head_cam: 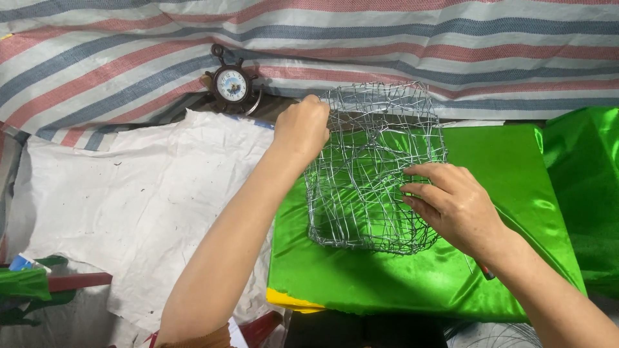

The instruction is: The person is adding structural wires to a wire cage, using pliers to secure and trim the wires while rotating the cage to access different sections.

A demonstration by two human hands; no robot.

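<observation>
A silver wire mesh basket (367,135) stands tilted on a block covered in shiny green fabric (516,167). My left hand (302,126) is closed on the basket's upper left rim. On the lower right side of the mesh rests my right hand (451,203), its fingers spread and pressing against the wires. The basket's bottom edge touches the green fabric near the middle of the block.
A small clock shaped like a ship's wheel (231,84) stands behind the white paper sheet (142,200) on the left. A striped tarp (309,38) covers the back. More green fabric (590,187) lies at the right edge. Green scraps (26,283) sit at the lower left.
</observation>
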